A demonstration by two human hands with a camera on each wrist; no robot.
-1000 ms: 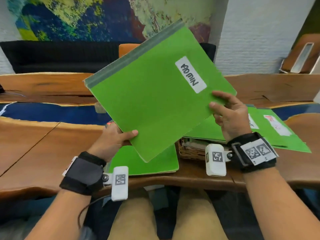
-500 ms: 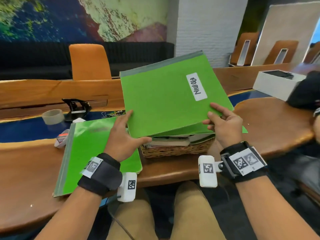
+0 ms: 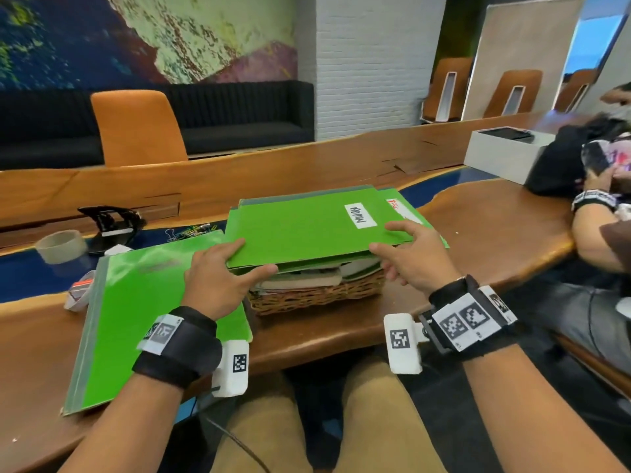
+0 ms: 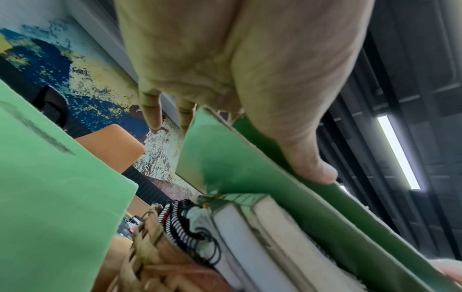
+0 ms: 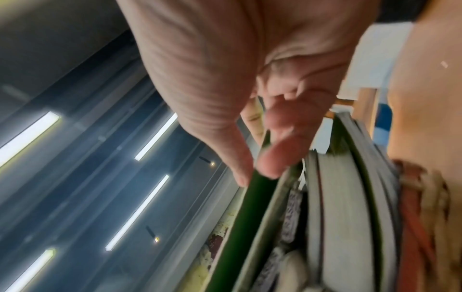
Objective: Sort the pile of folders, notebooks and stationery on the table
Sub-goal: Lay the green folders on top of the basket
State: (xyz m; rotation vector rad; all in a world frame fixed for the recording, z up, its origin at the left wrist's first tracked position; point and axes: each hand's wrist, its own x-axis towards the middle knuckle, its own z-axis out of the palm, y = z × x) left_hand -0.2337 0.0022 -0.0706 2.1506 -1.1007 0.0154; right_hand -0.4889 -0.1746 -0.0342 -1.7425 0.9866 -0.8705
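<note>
Head view: both hands pinch a green folder [image 3: 307, 230] atop the notebook-filled wicker basket [image 3: 317, 297].

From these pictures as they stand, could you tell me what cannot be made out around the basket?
- Wicker basket contents: head view, covered by the green folder.
- Red-lettered label: head view, partly under that folder, unreadable.
- Books in basket: right wrist view, blurred.
- Left hand fingertips: left wrist view, hidden behind the folder edge.

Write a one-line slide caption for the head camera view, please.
Both hands, left and right, hold a green folder labelled "Admin" on the folder stack over a wicker basket of notebooks.
</note>
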